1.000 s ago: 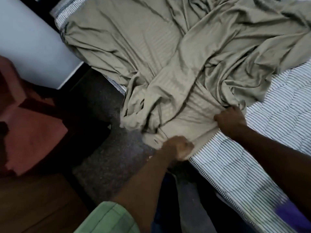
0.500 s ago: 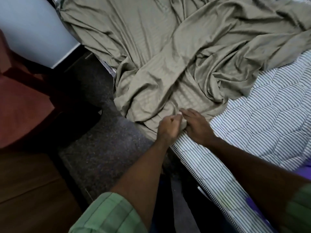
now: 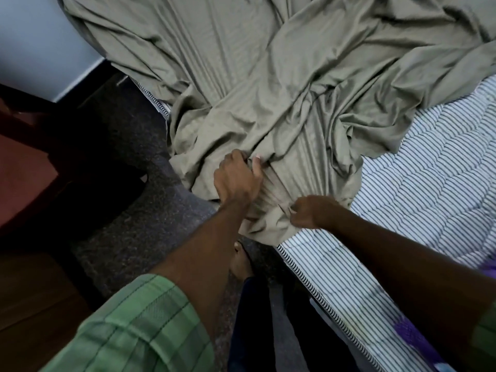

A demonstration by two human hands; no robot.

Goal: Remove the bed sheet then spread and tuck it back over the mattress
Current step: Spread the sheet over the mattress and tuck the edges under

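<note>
Gripping bunched olive bed sheet [image 3: 268, 103], left hand [image 3: 236, 178] now farther up, right hand [image 3: 311, 212] nearer edge.

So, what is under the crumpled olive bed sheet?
The striped white mattress lies under the crumpled olive bed sheet; its bare part shows at right. The covered part is hidden. Both hands grip the sheet.

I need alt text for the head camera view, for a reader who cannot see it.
Two bare hands grip a crumpled olive-green bed sheet at the edge of a striped mattress: the left hand bunches a fold, the right hand pinches the hem nearer the person. A green plaid sleeve and dark carpet show below.
</note>
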